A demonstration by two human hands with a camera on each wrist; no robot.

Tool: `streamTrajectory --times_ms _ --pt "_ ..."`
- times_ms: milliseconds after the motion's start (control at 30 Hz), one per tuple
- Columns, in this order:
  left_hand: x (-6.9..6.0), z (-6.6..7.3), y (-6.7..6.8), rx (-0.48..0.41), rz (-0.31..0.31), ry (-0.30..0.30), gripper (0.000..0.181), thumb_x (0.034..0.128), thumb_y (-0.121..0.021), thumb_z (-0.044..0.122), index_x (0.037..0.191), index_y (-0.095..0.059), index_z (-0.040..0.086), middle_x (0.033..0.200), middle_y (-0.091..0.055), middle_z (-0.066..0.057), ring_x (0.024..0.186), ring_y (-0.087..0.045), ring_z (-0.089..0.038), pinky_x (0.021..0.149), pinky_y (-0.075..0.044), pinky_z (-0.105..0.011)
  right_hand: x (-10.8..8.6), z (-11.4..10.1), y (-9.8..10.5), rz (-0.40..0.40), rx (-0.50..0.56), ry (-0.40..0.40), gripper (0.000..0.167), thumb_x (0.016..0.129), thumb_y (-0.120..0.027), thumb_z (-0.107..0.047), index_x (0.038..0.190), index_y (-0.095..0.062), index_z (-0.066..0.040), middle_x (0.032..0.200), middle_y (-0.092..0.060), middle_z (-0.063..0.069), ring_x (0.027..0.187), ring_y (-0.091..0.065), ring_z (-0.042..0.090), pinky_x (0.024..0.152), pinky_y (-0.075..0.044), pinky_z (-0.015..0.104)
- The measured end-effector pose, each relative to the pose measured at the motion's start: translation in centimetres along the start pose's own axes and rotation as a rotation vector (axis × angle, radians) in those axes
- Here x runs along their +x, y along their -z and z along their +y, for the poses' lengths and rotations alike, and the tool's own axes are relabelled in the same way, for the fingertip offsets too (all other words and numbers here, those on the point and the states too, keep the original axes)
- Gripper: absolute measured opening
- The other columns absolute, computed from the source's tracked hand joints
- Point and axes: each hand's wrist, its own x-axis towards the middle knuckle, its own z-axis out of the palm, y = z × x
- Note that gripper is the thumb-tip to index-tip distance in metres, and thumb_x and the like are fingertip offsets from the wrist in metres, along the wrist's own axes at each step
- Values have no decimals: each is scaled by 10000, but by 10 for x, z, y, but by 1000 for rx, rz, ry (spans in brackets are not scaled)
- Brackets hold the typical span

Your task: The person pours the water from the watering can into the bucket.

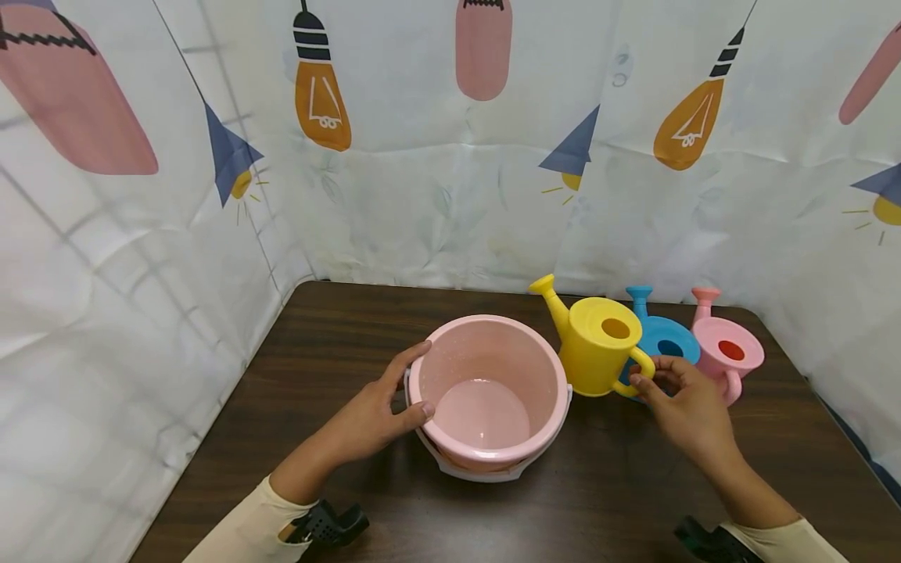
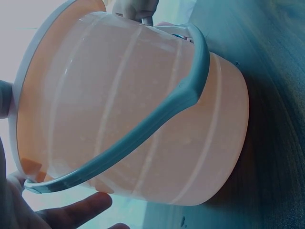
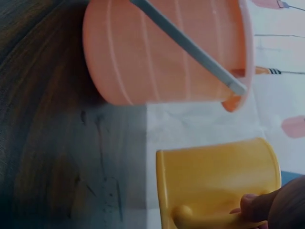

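Head view first: a pink bucket point(image 1: 486, 352) stands on the dark table point(image 1: 619, 485), with the left hand point(image 1: 376, 418) spread wide at its rim, thumb and forefinger well apart, seemingly to steady it rather than clutch it. The right hand point(image 1: 693, 410) holds the yellow watering can point(image 1: 591, 363) in a narrow pinch on its handle point(image 1: 645, 362), probably because that loop offers the easiest hold; the can is upright, just right of the bucket. Near that hand sit a blue watering can point(image 1: 658, 327) and a pink watering can point(image 1: 711, 356), perhaps grouped there for easy reach. From the left wrist, I see the bail point(image 2: 143, 131) hanging across the bucket's outside, leaving its mouth unobstructed, and one finger stretched out straight. From the right wrist, the thumb lies on the yellow can's handle; whether the can's base touches the table, I cannot tell.
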Motion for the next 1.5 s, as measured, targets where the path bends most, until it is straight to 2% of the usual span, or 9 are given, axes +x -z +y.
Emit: streamTrajectory --times_ms 167,367,567,967,1067,1233,1367,1500 --pt "0 0 0 -9 -4 -3 805 963 -647 468 1610 -170 437 1525 -449 -198 1302 -523 -348 973 -434 -583 0 2 -11 13 54 -36 349 989 -705 -233 1199 -622 33 1115 -715 248 865 -732 231 647 -534 183" --pt "1 1 0 -4 -5 0 805 963 -646 470 1610 -169 433 1522 -452 -191 1278 -536 -327 976 -433 -581 1 5 -22 35 68 -72 342 991 -702 -222 1195 -610 38 1118 -710 247 912 -725 294 657 -528 169" --pt "2 2 1 -13 -8 1 803 966 -645 464 1612 -168 429 1479 -496 -176 1250 -553 -301 970 -439 -568 1 8 -31 56 46 -110 358 992 -704 -247 1202 -608 26 1113 -712 235 892 -720 297 644 -518 167" --pt "1 1 0 -27 -8 0 800 968 -647 457 1610 -171 435 1512 -460 -183 1260 -545 -313 977 -434 -588 -3 12 -44 40 24 -217 381 1006 -677 -310 1207 -590 2 1160 -698 237 951 -673 314 625 -519 215" --pt "0 0 0 -28 -10 2 800 968 -647 456 1609 -170 436 1513 -459 -183 1260 -544 -314 978 -431 -602 -4 12 -47 38 23 -225 391 1008 -673 -316 1216 -584 3 1173 -693 244 966 -658 322 630 -516 219" --pt "-1 1 0 -21 -13 7 799 970 -642 461 1612 -168 430 1517 -455 -184 1273 -540 -329 977 -429 -620 -5 12 -53 61 0 -231 385 997 -692 -313 1196 -593 1 1152 -696 255 880 -646 301 597 -501 263" --pt "-1 2 0 -21 -14 10 795 972 -637 460 1613 -168 429 1515 -458 -176 1277 -540 -330 977 -434 -611 -5 14 -58 76 -10 -235 379 984 -709 -306 1179 -603 1 1136 -699 259 821 -630 286 574 -489 281" --pt "-1 3 1 -28 -9 16 796 969 -645 451 1607 -169 452 1512 -463 -153 1274 -543 -309 983 -434 -590 -5 15 -61 88 -2 -237 379 977 -721 -290 1174 -605 11 1120 -702 258 830 -630 294 583 -495 274"
